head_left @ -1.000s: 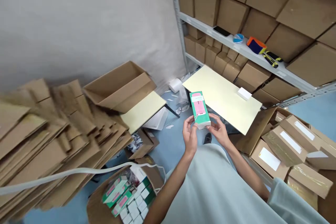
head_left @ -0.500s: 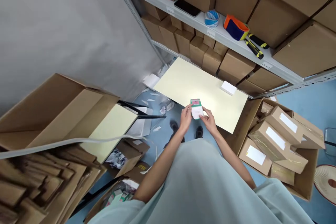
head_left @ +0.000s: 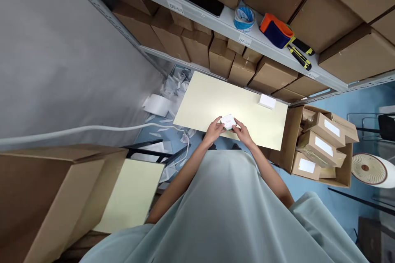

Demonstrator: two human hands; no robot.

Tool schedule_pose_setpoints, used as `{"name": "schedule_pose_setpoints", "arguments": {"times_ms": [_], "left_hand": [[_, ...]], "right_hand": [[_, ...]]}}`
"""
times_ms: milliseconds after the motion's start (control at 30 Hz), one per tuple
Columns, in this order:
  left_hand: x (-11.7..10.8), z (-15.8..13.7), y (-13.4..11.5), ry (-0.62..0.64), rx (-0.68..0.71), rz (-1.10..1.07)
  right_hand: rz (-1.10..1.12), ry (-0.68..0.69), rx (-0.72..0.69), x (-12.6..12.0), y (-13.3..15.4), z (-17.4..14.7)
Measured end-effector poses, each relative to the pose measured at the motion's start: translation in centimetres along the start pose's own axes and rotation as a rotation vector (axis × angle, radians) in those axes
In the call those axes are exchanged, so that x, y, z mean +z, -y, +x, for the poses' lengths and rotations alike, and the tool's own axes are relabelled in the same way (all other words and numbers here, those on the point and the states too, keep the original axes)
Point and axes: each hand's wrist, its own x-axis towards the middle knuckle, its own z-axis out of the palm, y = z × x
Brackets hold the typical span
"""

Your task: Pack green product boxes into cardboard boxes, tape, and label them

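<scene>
A small white box [head_left: 227, 121] with pinkish print on its top and a bit of green along its lower side is held between both hands, above the near edge of the pale yellow tabletop [head_left: 210, 94]. My left hand [head_left: 214, 130] grips its left side, fingers closed. On the right side, the fingers of my right hand [head_left: 242, 132] close around the other end. Towards the far right of the same tabletop lies a separate white box [head_left: 267, 101].
Brown cartons [head_left: 222, 55] fill the shelf rack ahead. On its ledge [head_left: 228, 20] lie a phone [head_left: 202, 0], tape roll [head_left: 244, 19] and cutter [head_left: 300, 57]. A carton of boxes [head_left: 347, 172] stands right, beside a fan [head_left: 368, 168]. A white cable [head_left: 92, 128] crosses left.
The box in my hands now shows its printed white face instead of the green and pink panel. Both hands sit slightly higher in view, over the tabletop edge. The camera view has shifted.
</scene>
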Motion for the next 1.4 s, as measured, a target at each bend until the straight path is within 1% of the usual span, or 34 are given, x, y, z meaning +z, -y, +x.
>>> {"name": "schedule_pose_setpoints", "arguments": {"times_ms": [100,233,367,467,567,633,700,900,1100,1200,1300,1400], "left_hand": [[-2.0,1.4,-0.6,0.060,0.018,0.052],[-3.4,2.7,-1.3,0.155,0.085,0.179],[-3.8,3.4,-2.2,0.220,0.174,0.289],[-3.9,3.9,-3.0,0.230,0.188,0.344],[-4.0,4.0,-3.5,0.244,0.175,0.344],[-4.2,3.9,-3.5,0.256,0.174,0.326],[-4.3,3.7,-3.4,0.263,0.181,0.318],[-4.4,3.0,-3.6,0.255,0.156,0.375],[-4.3,2.7,-4.7,0.234,0.182,0.493],[-4.2,2.3,-5.5,0.257,0.213,0.546],[-4.0,1.7,-6.2,0.299,0.251,0.537],[-4.0,1.3,-6.5,0.319,0.246,0.529]], "right_hand": [[-0.144,-0.020,-0.020,0.7,1.6,0.0],[-0.415,-0.041,-0.091,0.2,3.8,-0.3],[-0.580,-0.014,-0.091,-0.9,5.6,-0.2],[-0.674,0.049,-0.144,-1.5,6.3,0.1],[-0.824,0.117,-0.205,-2.1,6.5,0.3],[-0.929,0.146,-0.221,-2.3,6.3,0.5],[-0.989,0.159,-0.228,-2.4,6.0,0.6],[-0.985,0.155,-0.230,-2.1,5.2,0.7],[-0.966,0.112,-0.231,-2.1,5.1,0.4],[-0.935,0.113,-0.259,-2.2,5.0,0.1],[-0.863,0.112,-0.291,-2.3,4.7,-0.1],[-0.812,0.132,-0.295,-2.4,4.5,-0.3]]}}
